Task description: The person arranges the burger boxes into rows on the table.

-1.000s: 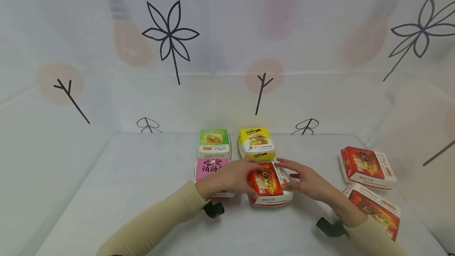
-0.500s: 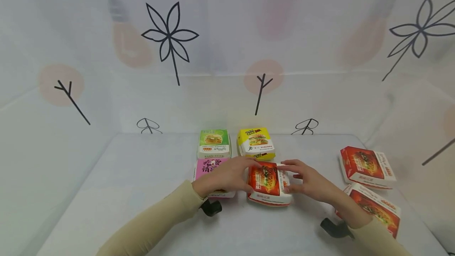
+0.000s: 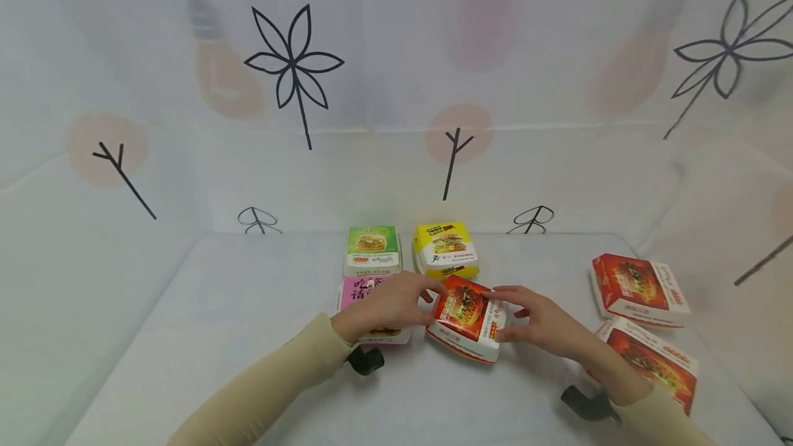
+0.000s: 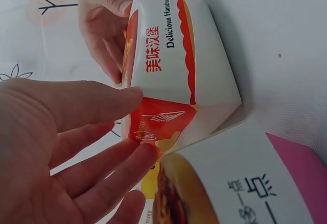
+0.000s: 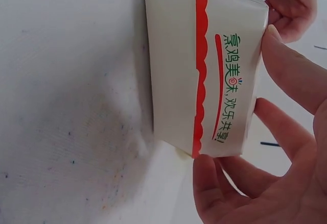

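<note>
A red-and-white hamburger box (image 3: 464, 315) lies turned at an angle on the white cloth, between both hands. At its left corner, my left hand (image 3: 396, 305) touches it with the thumb and fingertips; the left wrist view shows the thumb on the top edge of the hamburger box (image 4: 163, 50) and fingers against its red side. My right hand (image 3: 535, 322) holds the right side. In the right wrist view, thumb and curved fingers sit along the edges of the hamburger box (image 5: 230, 81). Just left, a pink box (image 3: 359, 289) is partly hidden behind my left hand.
Behind stand a green burger box (image 3: 373, 250) and a yellow burger box (image 3: 447, 250), side by side. Two more red boxes lie to the right: a farther red box (image 3: 638, 288) and a nearer red box (image 3: 653, 363), partly behind the right forearm. A patterned white cloth forms the backdrop.
The hamburger box has turned clockwise between the hands, its front right corner now pointing toward me. The left hand has shifted slightly left; the right hand has lowered slightly.
</note>
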`<state>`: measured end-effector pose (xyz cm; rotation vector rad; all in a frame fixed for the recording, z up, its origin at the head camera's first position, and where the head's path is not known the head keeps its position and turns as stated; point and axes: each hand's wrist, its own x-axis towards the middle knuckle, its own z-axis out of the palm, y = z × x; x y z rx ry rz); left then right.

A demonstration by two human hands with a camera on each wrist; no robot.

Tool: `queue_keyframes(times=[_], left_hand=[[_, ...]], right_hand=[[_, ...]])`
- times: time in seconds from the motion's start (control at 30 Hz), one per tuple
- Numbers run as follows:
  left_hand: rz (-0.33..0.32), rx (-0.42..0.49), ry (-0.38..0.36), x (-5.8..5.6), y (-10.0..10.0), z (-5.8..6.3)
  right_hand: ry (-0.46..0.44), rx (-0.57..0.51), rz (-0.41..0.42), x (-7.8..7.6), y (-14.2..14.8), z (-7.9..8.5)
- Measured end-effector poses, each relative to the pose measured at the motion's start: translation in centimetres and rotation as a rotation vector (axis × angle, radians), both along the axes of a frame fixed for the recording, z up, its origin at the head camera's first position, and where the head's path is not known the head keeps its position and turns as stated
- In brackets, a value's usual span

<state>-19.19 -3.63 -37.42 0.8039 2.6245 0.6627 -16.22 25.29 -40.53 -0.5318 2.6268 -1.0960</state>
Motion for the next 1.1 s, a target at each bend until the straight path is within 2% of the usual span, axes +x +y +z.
queue_keyframes(times=[0.1, 0.4, 0.67, 1.1], left_hand=[[-0.008, 0.011, -0.017, -0.07, 0.10, -0.10], [-0.030, 0.017, 0.004, -0.16, 0.44, -0.14], [-0.001, 0.035, 0.006, -0.29, 0.59, -0.61], [0.053, 0.015, 0.072, -0.39, 0.45, -0.89]], right_hand=[[0.005, 0.012, -0.003, 0.28, 0.07, -0.03], [-0.005, -0.010, -0.009, 0.43, 0.05, 0.07], [0.019, -0.021, 0.000, 0.54, -0.16, -0.38], [-0.058, 0.028, -0.040, 0.90, -0.41, -0.15]])
